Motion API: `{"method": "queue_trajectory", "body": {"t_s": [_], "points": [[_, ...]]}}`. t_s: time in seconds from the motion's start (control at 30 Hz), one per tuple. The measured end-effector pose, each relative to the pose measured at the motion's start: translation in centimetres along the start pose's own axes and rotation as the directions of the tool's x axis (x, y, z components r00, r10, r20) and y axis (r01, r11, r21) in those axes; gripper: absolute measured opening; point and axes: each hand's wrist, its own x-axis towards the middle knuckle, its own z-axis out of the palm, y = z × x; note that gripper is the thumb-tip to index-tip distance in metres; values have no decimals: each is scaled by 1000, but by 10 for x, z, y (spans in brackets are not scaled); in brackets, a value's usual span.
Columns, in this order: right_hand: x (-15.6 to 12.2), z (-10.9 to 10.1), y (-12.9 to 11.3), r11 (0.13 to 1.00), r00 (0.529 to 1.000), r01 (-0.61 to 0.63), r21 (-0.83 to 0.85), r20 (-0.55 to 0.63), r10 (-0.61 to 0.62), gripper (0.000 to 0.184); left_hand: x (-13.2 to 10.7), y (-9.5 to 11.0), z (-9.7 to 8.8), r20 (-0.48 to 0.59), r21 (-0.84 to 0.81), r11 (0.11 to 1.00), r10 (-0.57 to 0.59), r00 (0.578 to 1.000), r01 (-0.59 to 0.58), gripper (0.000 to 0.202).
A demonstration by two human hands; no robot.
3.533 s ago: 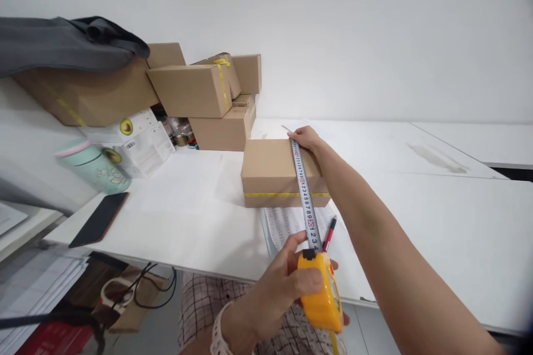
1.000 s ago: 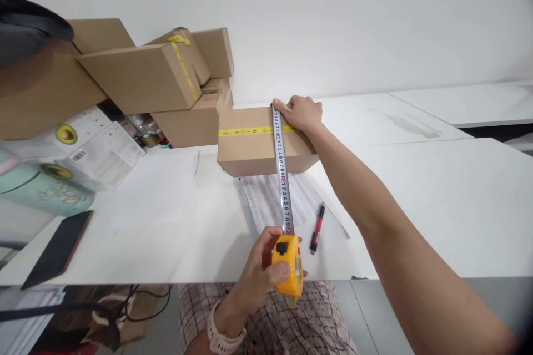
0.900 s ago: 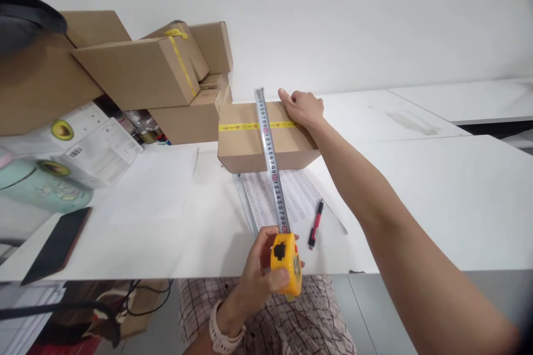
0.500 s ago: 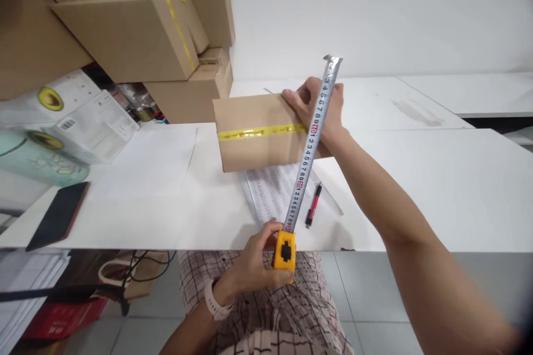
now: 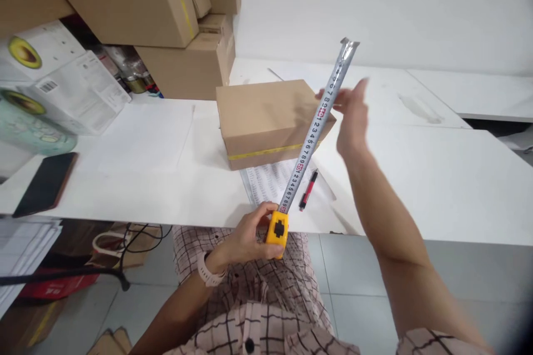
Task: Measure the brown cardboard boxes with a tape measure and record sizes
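My left hand (image 5: 254, 234) is wrapped round the yellow case of a tape measure (image 5: 277, 233) at the table's front edge. Its metal blade (image 5: 312, 136) is drawn out and slants up to the right, passing in front of a closed cardboard box (image 5: 266, 111). The box rests on the table with yellow tape along its near side. Just right of the box, my right hand (image 5: 352, 116) is raised with fingers apart, holding nothing; the blade covers some fingertips. A printed sheet (image 5: 266, 183) lies partly under the box, with a red and black pen (image 5: 308, 189) beside it.
Large cardboard boxes (image 5: 179, 69) are stacked at the back left. White cartons with avocado pictures (image 5: 83, 94), a mint-green bottle (image 5: 37, 125) and a dark phone (image 5: 45, 184) are on the left. White paper (image 5: 141, 136) lies on the white table (image 5: 416, 177).
My right hand has let go of the box and moved right, fingers opening. The box has tipped down onto the table, showing its top. The tape measure stays extended in my left hand.
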Motion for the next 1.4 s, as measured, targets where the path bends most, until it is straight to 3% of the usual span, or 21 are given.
{"method": "queue_trajectory", "body": {"t_s": [0.07, 0.1, 0.2, 0.27, 0.4, 0.5, 0.6, 0.7, 0.77, 0.83, 0.9, 1.0, 1.07, 1.13, 1.23, 1.33, 1.4], "points": [[15, -23, -19, 947, 996, -83, 311, -4, 88, 84, 1, 1, -2, 22, 2, 1000, -12, 1000, 12, 59], [21, -33, -27, 903, 996, -79, 423, -10, 92, 75, 1, 1, -2, 29, 3, 1000, -16, 999, 16, 60], [30, -54, -40, 861, 999, 2, 508, -36, 19, 37, 1, 0, -3, 35, 6, 1000, -15, 999, 15, 60], [27, -61, -40, 870, 999, 24, 493, -52, 2, 29, 1, -2, -3, 39, -1, 1000, -9, 999, 9, 61], [-9, -59, -32, 815, 995, -54, 577, -38, 93, 26, 0, -6, 1, -58, -98, 995, 11, 998, -16, 84], [-60, -38, -25, 767, 977, -209, 607, 96, 191, 31, 1, -8, 2, -138, -177, 984, 9, 990, -33, 97], [-117, -8, -19, 739, 919, -386, 553, 301, 254, 40, 2, -8, 2, -117, -213, 976, 8, 993, -33, 93], [-158, 16, -15, 731, 871, -453, 510, 428, 241, 46, 3, -6, 1, -80, -223, 974, 22, 997, -39, 86], [-169, 24, -9, 785, 885, -418, 457, 400, 239, 48, 4, -6, 2, -81, -211, 977, 20, 996, -37, 80], [-171, 27, 1, 883, 931, -330, 335, 272, 245, 48, 4, -8, 2, -84, -208, 978, 7, 996, -24, 76], [-166, 27, 15, 959, 961, -261, 110, 128, 247, 45, 5, -8, -1, -81, -231, 973, 12, 997, -30, 73], [-160, 27, 34, 944, 953, -261, -199, 99, 285, 37, 8, 3, -11, -125, -146, 985, 77, 989, -96, 67], [-158, 28, 41, 919, 939, -273, -286, 128, 319, 32, 16, 19, -21, -190, 82, 981, 189, 963, -176, 65], [-158, 29, 44, 910, 937, -272, -312, 129, 324, 29, 28, 37, -32, -186, 380, 893, 327, 926, -239, 62], [-160, 30, 46, 917, 940, -272, -292, 122, 318, 23, 52, 52, -43, -30, 713, 643, 425, 905, -278, 56], [-162, 30, 48, 928, 941, -279, -246, 121, 315, 20, 76, 46, -48, 120, 851, 427, 407, 906, -305, 51], [-162, 29, 49, 930, 944, -271, -247, 122, 307, 23, 87, 35, -50, 173, 886, 347, 365, 915, -306, 51]]}}
